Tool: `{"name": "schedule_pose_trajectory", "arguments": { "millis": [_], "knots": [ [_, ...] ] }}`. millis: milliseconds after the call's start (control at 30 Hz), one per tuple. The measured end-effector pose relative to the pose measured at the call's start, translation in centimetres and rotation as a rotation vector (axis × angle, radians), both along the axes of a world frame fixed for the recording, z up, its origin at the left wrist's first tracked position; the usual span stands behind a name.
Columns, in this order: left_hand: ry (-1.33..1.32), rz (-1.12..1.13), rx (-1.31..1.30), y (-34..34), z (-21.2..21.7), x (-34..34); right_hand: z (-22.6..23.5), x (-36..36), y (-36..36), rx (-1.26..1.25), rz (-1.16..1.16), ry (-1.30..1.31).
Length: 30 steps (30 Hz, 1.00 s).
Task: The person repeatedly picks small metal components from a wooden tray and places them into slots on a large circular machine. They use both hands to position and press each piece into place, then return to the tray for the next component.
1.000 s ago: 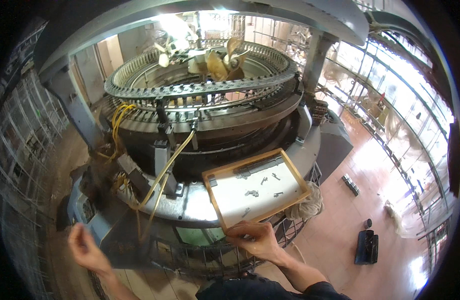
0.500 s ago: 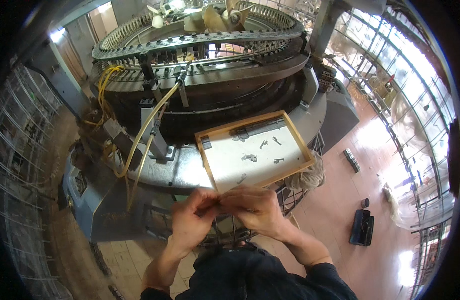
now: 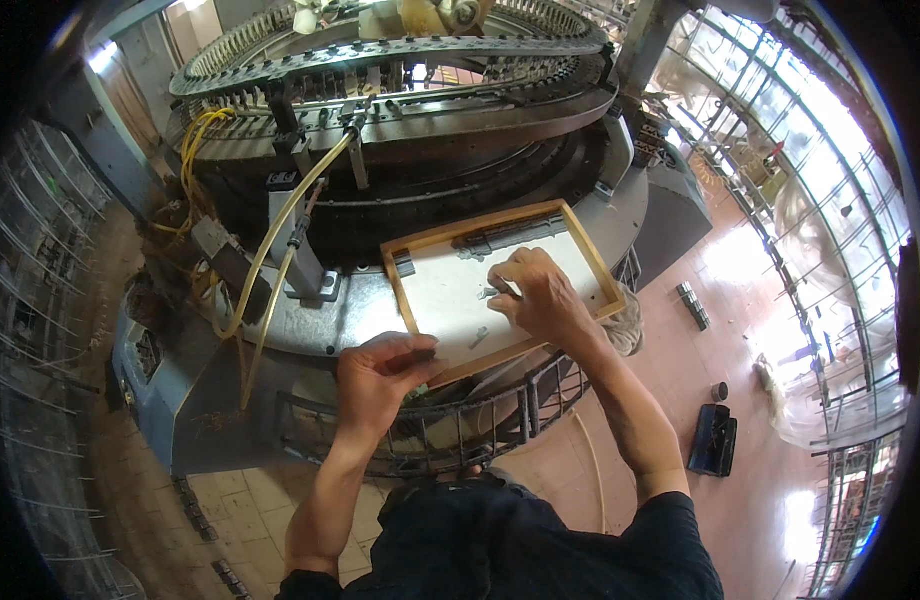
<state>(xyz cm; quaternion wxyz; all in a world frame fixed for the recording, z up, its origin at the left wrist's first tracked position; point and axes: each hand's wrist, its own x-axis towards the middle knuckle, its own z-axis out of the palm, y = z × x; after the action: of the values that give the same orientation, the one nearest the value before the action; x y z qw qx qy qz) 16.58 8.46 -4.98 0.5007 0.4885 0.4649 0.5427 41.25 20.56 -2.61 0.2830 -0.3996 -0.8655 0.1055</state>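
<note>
A shallow wooden-framed tray (image 3: 396,300) with a white bottom rests on the front of a round machine. My right hand (image 3: 545,297) is over the tray's middle, its thumb and fingers closed at a small grey metal part (image 3: 487,293); the fingers partly hide it. By the tray's near left corner, my left hand (image 3: 378,372) has thumb and fingertips pinched together. Whatever lies between them is too small to make out. Another loose metal part (image 3: 479,338) lies nearer the front of the tray. Dark metal pieces (image 3: 510,234) line its far side, and a small stack (image 3: 405,265) fills the far left corner.
The machine's toothed ring (image 3: 400,60) rises behind the tray. Yellow hoses (image 3: 263,270) run down beside a metal post at left. A black wire rail (image 3: 480,430) curves below the tray. A bundled cloth (image 3: 625,325) hangs at right; a dark case (image 3: 713,440) lies on the floor.
My hands were together in front of the tray. The right one has moved away over the tray to a metal part; the left stays near the front corner. The view has shifted slightly.
</note>
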Motion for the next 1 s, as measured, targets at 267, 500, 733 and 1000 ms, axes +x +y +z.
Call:
{"name": "schedule_pose_trajectory", "arguments": {
  "millis": [267, 500, 733, 1000],
  "knots": [
    [0.293, -0.021, 0.158, 3.4, 1.4, 1.6, -1.6, -0.5, 0.9, 0.0, 0.052, 0.043],
    [0.683, -0.056, 0.42, 7.9, 1.5, 3.9, -1.0, -0.8, 0.2, 0.021, 0.047, 0.018],
    [0.67, -0.102, 0.493, 8.6, 2.0, 4.3, 1.2, -1.1, -1.3, -0.187, -0.014, 0.115],
    [0.691, 0.026, 0.418, 8.5, 1.8, 4.6, 2.6, -1.4, -0.7, -0.325, 0.035, 0.307]
  ]
}}
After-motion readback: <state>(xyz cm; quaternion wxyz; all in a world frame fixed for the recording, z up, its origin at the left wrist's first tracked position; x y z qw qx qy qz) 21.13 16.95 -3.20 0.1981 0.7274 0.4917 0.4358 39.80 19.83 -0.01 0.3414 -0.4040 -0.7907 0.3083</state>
